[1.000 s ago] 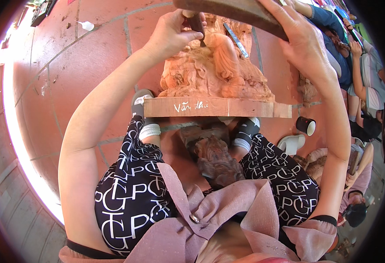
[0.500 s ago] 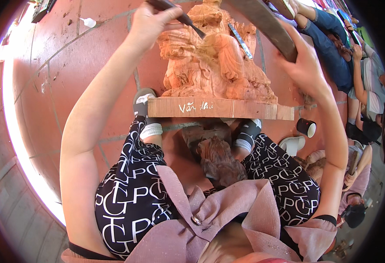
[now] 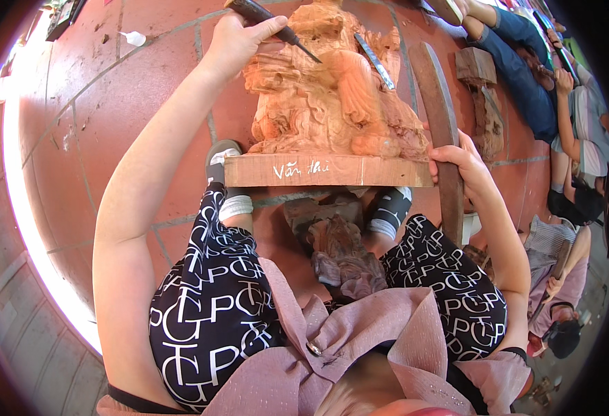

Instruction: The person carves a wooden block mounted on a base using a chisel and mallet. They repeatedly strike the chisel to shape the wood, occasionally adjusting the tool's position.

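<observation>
Head view: my left hand [image 3: 239,43] grips a dark slim chisel [image 3: 271,23] slanting rightward at the orange carved-wood statue [image 3: 311,104] between my hands. Beside its base [image 3: 384,172], my right hand [image 3: 465,163] clasps a long brown wooden bar [image 3: 437,100].

- Bright daylight, strongest at the left, where a curved white strip [image 3: 15,159] burns out.
- Pale glare washes the reddish square-tiled floor [image 3: 138,104] (which bows toward the rim).
- Carved orange wooden figure [image 3: 356,90] fairly crisp; dark-brown carved wooden piece [image 3: 346,253] below, shaded.
- Black vignetting closes the corners.
</observation>
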